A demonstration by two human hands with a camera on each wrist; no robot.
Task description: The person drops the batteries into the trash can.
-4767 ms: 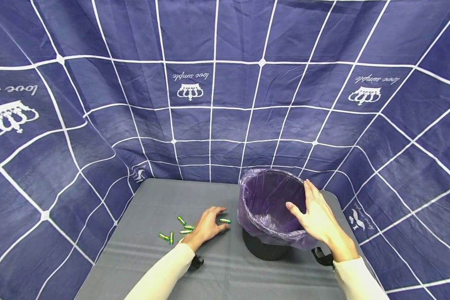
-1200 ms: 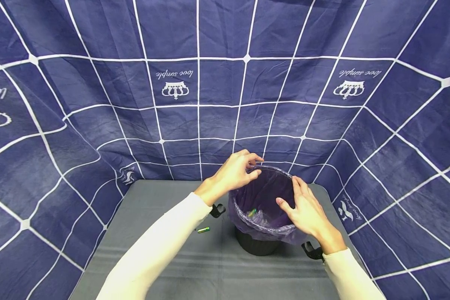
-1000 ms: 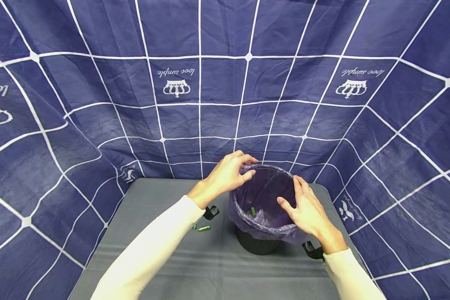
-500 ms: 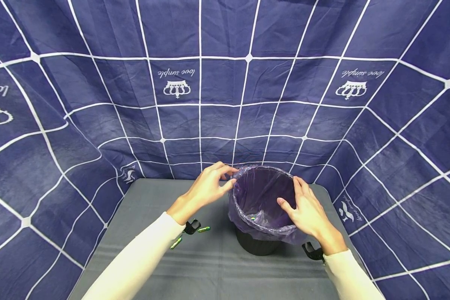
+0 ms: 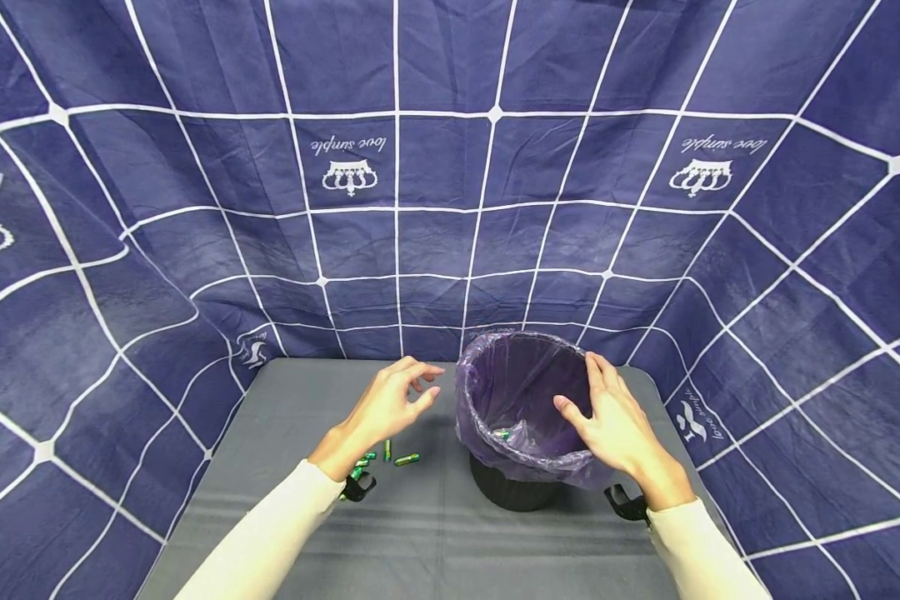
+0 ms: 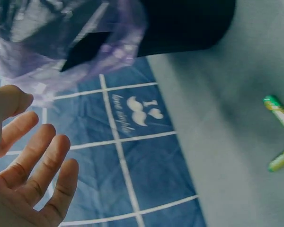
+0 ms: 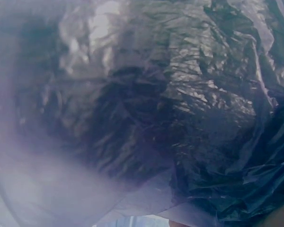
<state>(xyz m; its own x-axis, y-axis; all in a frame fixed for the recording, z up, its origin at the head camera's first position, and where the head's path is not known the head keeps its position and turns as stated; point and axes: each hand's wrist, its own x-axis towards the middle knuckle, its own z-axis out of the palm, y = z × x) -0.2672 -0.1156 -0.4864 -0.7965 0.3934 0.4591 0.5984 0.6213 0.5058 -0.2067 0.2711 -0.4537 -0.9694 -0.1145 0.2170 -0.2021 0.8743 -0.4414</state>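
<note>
A black trash bin [image 5: 521, 493] stands on the grey table, lined with a purple plastic bag [image 5: 471, 421] folded over its rim. At the bottom of the bag a green battery [image 5: 502, 434] shows. My left hand [image 5: 390, 406] hovers left of the bin, fingers loosely bent and holding nothing; the left wrist view shows the same bare fingers [image 6: 48, 156]. Below it lie several green-and-yellow batteries, one battery [image 5: 407, 459] apart from the others, some partly hidden by the wrist. My right hand [image 5: 621, 429] rests on the bin's right rim, thumb over the opening. Bag plastic [image 7: 146, 104] fills the right wrist view.
Blue cloth [image 5: 450, 242] with white grid lines encloses the table [image 5: 307, 400] at the back and both sides. A black strap device [image 5: 358, 487] sits on the left wrist, another strap device [image 5: 627, 502] on the right one.
From near a battery on the table, my left hand went over the bin; a battery dropped into the bag. The hand has since withdrawn leftward and down. My right hand stays on the rim.
</note>
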